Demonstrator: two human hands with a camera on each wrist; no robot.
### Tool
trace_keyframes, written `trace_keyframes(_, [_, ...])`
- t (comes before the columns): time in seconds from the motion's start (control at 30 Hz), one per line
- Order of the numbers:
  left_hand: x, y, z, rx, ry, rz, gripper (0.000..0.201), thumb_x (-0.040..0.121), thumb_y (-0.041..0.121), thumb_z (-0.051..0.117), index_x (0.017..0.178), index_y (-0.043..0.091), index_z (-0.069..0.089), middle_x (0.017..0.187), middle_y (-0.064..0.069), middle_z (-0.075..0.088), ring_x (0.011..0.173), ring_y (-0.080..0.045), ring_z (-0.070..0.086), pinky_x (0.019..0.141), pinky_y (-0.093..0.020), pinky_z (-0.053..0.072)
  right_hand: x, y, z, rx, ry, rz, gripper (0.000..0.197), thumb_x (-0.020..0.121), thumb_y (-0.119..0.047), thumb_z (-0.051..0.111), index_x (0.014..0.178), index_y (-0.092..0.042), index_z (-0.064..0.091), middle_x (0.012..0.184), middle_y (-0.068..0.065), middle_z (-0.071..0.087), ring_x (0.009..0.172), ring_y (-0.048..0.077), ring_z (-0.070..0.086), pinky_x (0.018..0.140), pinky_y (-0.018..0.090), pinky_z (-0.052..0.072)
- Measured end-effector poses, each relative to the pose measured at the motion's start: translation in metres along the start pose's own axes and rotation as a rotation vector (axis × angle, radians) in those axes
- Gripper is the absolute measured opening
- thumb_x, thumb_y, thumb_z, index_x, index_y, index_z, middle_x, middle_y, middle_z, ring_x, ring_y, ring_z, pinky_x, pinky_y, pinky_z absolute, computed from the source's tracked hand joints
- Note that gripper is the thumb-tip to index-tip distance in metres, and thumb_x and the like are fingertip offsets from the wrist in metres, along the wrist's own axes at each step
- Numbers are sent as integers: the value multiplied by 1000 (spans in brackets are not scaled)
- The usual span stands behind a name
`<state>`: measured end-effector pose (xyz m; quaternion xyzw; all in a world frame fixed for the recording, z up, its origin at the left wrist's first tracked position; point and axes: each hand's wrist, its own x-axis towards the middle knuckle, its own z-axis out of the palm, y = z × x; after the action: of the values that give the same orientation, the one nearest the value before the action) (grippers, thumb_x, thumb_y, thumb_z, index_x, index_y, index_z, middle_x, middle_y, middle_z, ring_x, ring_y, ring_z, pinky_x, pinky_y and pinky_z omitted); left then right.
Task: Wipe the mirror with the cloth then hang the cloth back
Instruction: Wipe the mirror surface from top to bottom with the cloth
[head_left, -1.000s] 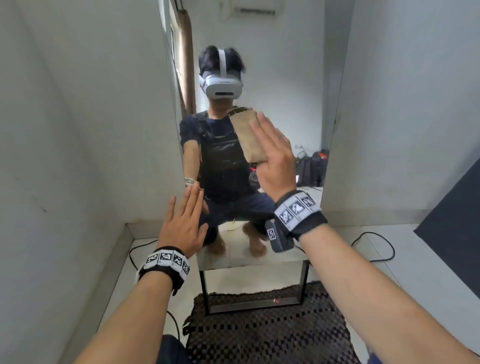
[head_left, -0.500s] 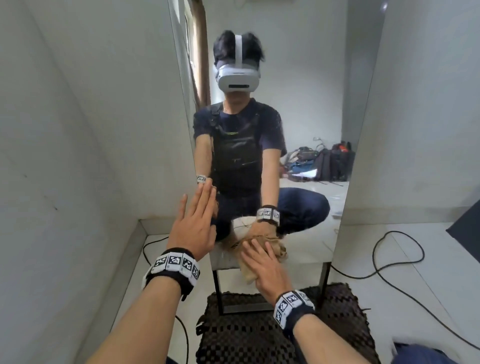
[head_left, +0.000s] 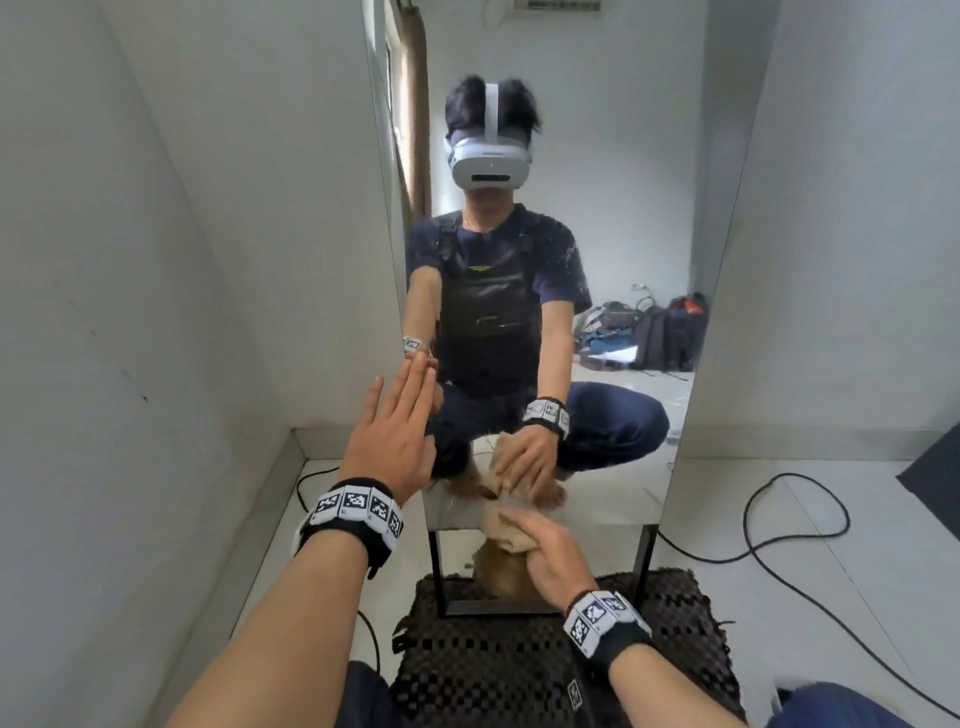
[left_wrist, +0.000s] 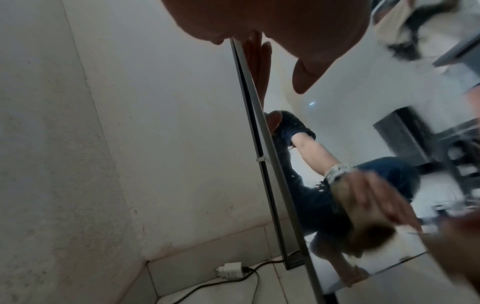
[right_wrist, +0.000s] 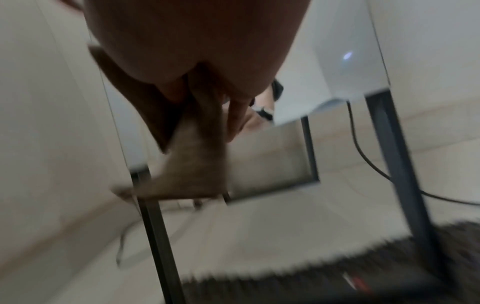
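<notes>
A tall standing mirror (head_left: 623, 234) on a black metal frame (head_left: 439, 571) leans in the corner and reflects me squatting. My left hand (head_left: 400, 431) lies flat, fingers straight, against the mirror's left edge (left_wrist: 262, 144); the left hand (left_wrist: 285, 30) fills the top of the left wrist view. My right hand (head_left: 550, 556) holds a tan cloth (head_left: 501, 527) against the glass at the mirror's bottom edge. In the blurred right wrist view the cloth (right_wrist: 197, 164) runs between thumb and fingers of the right hand (right_wrist: 207, 61) and hangs below the glass.
A black woven mat (head_left: 519, 665) lies on the floor under the frame's foot. A black cable (head_left: 779, 519) loops over the white tiles at the right. A white plug (left_wrist: 231, 271) with a cable sits by the left wall. White walls stand close on both sides.
My right hand has swept the cloth from chest height on the glass down to the bottom edge. The left hand has stayed at the mirror's left edge.
</notes>
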<state>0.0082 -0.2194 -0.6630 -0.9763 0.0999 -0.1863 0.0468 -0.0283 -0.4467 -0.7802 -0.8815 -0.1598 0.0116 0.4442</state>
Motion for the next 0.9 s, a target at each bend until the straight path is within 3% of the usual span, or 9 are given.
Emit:
trace_keyframes(0.07, [0, -7, -6, -1, 3, -25, 89, 80, 26, 57, 153, 8, 9, 162, -11, 5, 149, -27, 14, 119, -51, 18, 22, -48, -32, 186, 164, -60, 66, 69, 11, 38, 123, -16, 64, 128, -10, 55, 128, 14, 49, 111, 17, 30])
trace_keyframes(0.2, [-6, -17, -8, -24, -37, -82, 84, 88, 25, 49, 150, 10, -5, 160, -6, -8, 150, -23, 3, 121, -47, 5, 81, -147, -94, 389, 410, -358, 62, 83, 22, 39, 131, -14, 56, 137, -4, 52, 134, 17, 42, 108, 40, 41])
trace_keyframes(0.37, [-12, -15, -4, -26, -128, -55, 76, 93, 25, 41, 153, 11, -4, 163, -5, -7, 150, -21, -1, 122, -46, 4, 136, -221, -131, -172, 668, -753, 64, 76, 12, 38, 137, -7, 48, 145, 12, 45, 138, 27, 38, 111, 50, 34])
trace_keyframes(0.43, [-10, -16, -2, -30, -144, -60, 77, 93, 25, 39, 153, 11, -7, 162, -4, -12, 150, -20, -4, 121, -45, 3, 146, -218, -118, -513, 581, -749, 71, 73, 5, 34, 142, -10, 42, 150, 12, 38, 141, 29, 31, 117, 49, 23])
trace_keyframes(0.5, [-8, -19, 1, -31, -131, -46, 79, 90, 23, 42, 152, 11, -6, 161, -4, -11, 150, -20, -2, 121, -46, 5, 148, -190, -90, -763, 410, -702, 77, 69, 3, 33, 144, -13, 37, 155, 10, 30, 143, 30, 26, 116, 50, 23])
trace_keyframes(0.57, [-8, -24, 7, -14, -92, -12, 82, 83, 20, 50, 153, 8, 8, 161, -7, -1, 150, -23, 10, 120, -48, 13, 141, -146, -54, -808, 268, -643, 78, 69, 1, 31, 146, -14, 34, 157, 8, 24, 136, 32, 38, 98, 48, 44])
trace_keyframes(0.63, [-7, -29, 15, 21, -40, 32, 81, 75, 17, 53, 150, 4, 25, 159, -11, 18, 146, -25, 25, 117, -49, 24, 122, -104, -17, -774, 176, -601, 74, 73, -4, 29, 146, -16, 35, 158, 5, 21, 107, 31, 61, 74, 40, 52])
trace_keyframes(0.77, [-6, -31, 26, 30, -7, 55, 84, 74, 19, 46, 151, 4, 17, 161, -12, 14, 147, -27, 23, 116, -50, 26, 73, -32, 40, -797, 20, -558, 64, 75, -13, 38, 138, -18, 46, 154, -1, 32, 111, 23, 62, 84, 34, 51])
trace_keyframes(0.9, [-4, -30, 35, 21, 25, 43, 87, 77, 20, 51, 151, 3, 8, 160, -12, 3, 147, -29, 22, 116, -51, 24, 45, 9, 71, -779, -193, -427, 67, 69, -15, 38, 135, -21, 48, 149, -4, 42, 112, 15, 61, 89, 30, 36])
